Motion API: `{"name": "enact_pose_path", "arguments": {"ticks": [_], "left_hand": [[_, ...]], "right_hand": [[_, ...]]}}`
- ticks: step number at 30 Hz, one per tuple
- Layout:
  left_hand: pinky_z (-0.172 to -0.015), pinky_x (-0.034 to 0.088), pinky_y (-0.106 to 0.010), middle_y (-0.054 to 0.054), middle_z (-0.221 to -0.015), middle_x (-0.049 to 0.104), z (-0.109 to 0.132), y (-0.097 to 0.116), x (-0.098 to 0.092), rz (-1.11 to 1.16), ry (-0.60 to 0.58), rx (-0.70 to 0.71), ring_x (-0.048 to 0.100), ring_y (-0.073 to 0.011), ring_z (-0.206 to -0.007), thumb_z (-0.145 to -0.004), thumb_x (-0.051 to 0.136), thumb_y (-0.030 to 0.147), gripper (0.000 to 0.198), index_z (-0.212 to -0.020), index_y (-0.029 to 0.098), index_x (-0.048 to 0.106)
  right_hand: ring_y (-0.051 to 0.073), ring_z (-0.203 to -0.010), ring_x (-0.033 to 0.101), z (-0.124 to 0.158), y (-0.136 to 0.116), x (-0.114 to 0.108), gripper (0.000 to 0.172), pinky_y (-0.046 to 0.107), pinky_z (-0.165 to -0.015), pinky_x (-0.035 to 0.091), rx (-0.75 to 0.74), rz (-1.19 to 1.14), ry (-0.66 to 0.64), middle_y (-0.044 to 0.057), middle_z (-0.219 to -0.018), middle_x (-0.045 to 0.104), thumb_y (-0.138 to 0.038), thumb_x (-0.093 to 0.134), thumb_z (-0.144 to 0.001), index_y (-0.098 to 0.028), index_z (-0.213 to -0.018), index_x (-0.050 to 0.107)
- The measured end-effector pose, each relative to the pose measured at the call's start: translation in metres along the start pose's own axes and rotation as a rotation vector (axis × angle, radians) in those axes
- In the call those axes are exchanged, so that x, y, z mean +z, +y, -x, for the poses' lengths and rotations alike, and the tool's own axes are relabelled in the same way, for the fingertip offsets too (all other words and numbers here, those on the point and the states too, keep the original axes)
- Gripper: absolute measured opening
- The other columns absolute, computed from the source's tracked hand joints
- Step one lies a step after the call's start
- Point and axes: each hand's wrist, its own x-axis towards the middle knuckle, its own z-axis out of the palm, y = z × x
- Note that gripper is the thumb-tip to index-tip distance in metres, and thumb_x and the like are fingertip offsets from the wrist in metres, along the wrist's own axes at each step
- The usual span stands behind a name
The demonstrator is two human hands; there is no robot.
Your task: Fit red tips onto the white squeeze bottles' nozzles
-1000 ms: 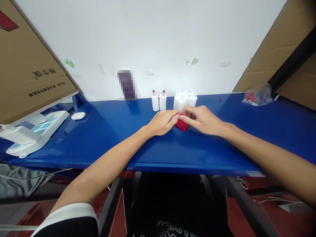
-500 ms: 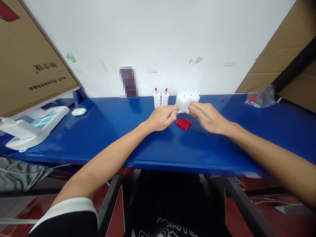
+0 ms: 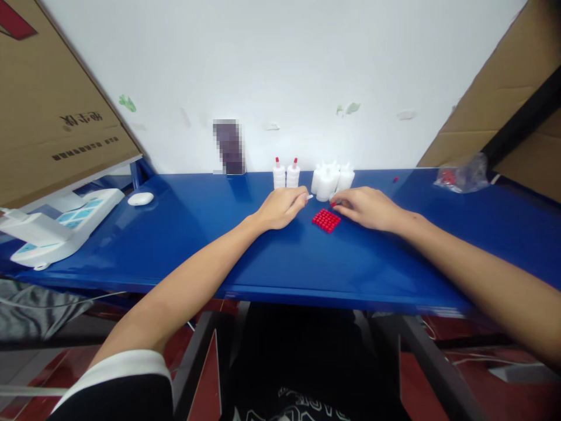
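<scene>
My left hand is closed around a white bottle lying on its side; only its pale nozzle pokes out past the thumb, the rest is hidden. My right hand has a small red cap between thumb and fingertips. Just below and between both hands lies a square block of red caps in neat rows. Behind the left hand stand two white bottles with red caps on their tips. A cluster of white bottles without caps stands upright behind the gap between my hands.
On the blue table, a white power strip and a white oval case lie left. A clear plastic bag with red pieces sits at the back right, near one loose red cap. Cardboard flanks both sides.
My right hand has drawn back slightly from the bottle cluster, and a red cap now shows in its fingertips. My left hand has shifted slightly left, still holding the bottle.
</scene>
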Motion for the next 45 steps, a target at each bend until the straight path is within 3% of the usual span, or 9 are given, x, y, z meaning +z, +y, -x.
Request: {"name": "enact_pose_path", "arguments": {"ticks": [4,7,13,18,26,35,42,45], "left_hand": [[-0.073,0.045,-0.033,-0.004,-0.077,0.066,0.000,-0.002,0.000,0.001,0.003,-0.013,0.061,-0.0183,-0.070,-0.106,0.030,0.041,0.040,-0.086,0.020,0.057],[-0.072,0.045,-0.033,-0.003,-0.076,0.066,0.000,-0.002,0.000,-0.003,-0.006,-0.008,0.060,-0.0181,-0.070,-0.105,0.029,0.041,0.040,-0.085,0.020,0.057],[-0.072,0.044,-0.032,-0.003,-0.076,0.065,0.000,-0.001,0.000,-0.002,-0.011,-0.020,0.060,-0.0176,-0.070,-0.106,0.029,0.041,0.041,-0.085,0.020,0.058],[-0.073,0.044,-0.032,-0.004,-0.077,0.066,0.000,-0.002,0.000,-0.004,-0.014,-0.017,0.061,-0.0180,-0.071,-0.106,0.030,0.041,0.041,-0.085,0.020,0.058],[-0.073,0.045,-0.032,-0.003,-0.077,0.067,0.000,-0.003,0.000,-0.015,-0.017,-0.014,0.061,-0.0182,-0.071,-0.106,0.029,0.042,0.041,-0.085,0.020,0.058],[-0.073,0.044,-0.032,-0.003,-0.077,0.067,0.000,-0.005,0.001,-0.014,-0.020,-0.026,0.061,-0.0178,-0.071,-0.106,0.030,0.042,0.042,-0.084,0.020,0.058],[-0.072,0.044,-0.032,-0.003,-0.076,0.066,0.000,-0.004,0.001,-0.020,-0.023,-0.024,0.061,-0.0176,-0.071,-0.106,0.030,0.042,0.042,-0.085,0.020,0.058],[-0.072,0.044,-0.032,-0.003,-0.077,0.067,0.000,-0.005,0.001,-0.021,-0.019,-0.024,0.061,-0.0174,-0.071,-0.106,0.030,0.042,0.042,-0.084,0.019,0.058]], "right_hand": [[0.031,-0.106,0.074,-0.003,-0.005,0.006,0.038,0.042,-0.083,0.054,-0.036,0.011,-0.027,0.008,-0.125,0.078,-0.031,0.043,-0.102,-0.025,-0.125,0.073],[0.032,-0.107,0.074,-0.005,-0.007,0.008,0.039,0.045,-0.085,0.055,-0.046,-0.013,-0.018,0.010,-0.128,0.078,-0.030,0.043,-0.102,-0.025,-0.128,0.073],[0.029,-0.105,0.074,-0.003,-0.004,0.004,0.037,0.042,-0.085,0.055,-0.058,-0.034,-0.001,0.008,-0.124,0.078,-0.031,0.046,-0.101,-0.027,-0.127,0.072],[0.026,-0.092,0.072,0.000,-0.001,-0.001,0.033,0.038,-0.078,0.051,-0.121,-0.103,0.017,0.008,-0.110,0.078,-0.033,0.051,-0.100,-0.026,-0.122,0.073],[0.026,-0.097,0.071,0.000,-0.001,-0.001,0.035,0.039,-0.081,0.051,-0.178,-0.101,-0.018,0.009,-0.114,0.075,-0.038,0.044,-0.103,-0.025,-0.116,0.075],[0.027,-0.096,0.070,-0.001,-0.002,0.001,0.037,0.040,-0.079,0.051,-0.149,-0.068,-0.017,0.011,-0.114,0.075,-0.039,0.044,-0.103,-0.023,-0.115,0.075],[0.021,-0.069,0.067,-0.003,-0.005,-0.005,0.026,0.035,-0.069,0.048,-0.030,-0.104,0.006,0.005,-0.074,0.072,-0.029,0.056,-0.094,-0.018,-0.103,0.078],[0.022,-0.075,0.071,-0.002,-0.007,-0.008,0.022,0.036,-0.075,0.052,-0.044,-0.139,0.099,0.008,-0.089,0.077,-0.026,0.060,-0.090,-0.017,-0.097,0.079]]}}
